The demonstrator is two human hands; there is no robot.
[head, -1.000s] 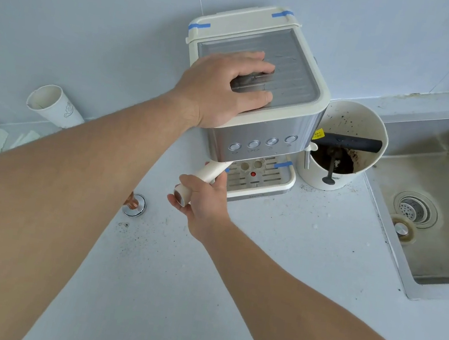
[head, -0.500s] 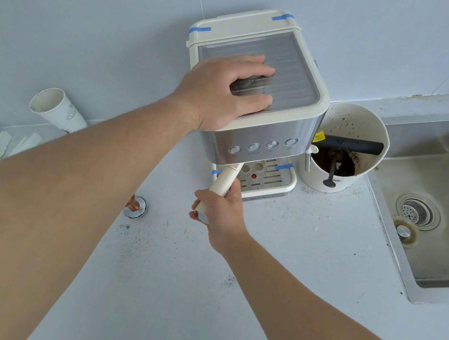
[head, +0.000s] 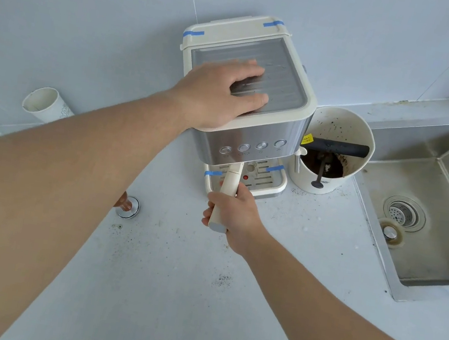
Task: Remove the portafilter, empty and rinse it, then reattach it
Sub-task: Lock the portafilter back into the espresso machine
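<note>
A cream and steel espresso machine [head: 255, 133] stands against the wall on the white counter. My left hand [head: 223, 94] lies flat on its ribbed top, fingers spread, holding nothing. The portafilter's cream handle [head: 228, 188] sticks out from under the machine's front toward me, pointing almost straight out. My right hand [head: 235, 218] is wrapped around the handle's lower half. The portafilter's basket is hidden under the machine. A steel sink [head: 427, 226] sits at the right.
A cream knock box [head: 329, 182] with a black bar and coffee grounds stands right of the machine. A tamper [head: 127, 206] rests on the counter by my left forearm. A paper cup [head: 43, 105] lies at the left wall. Grounds speckle the counter [head: 173, 272].
My right hand has swung the portafilter handle from pointing left to nearly straight toward me. My left hand has stayed on the machine's top.
</note>
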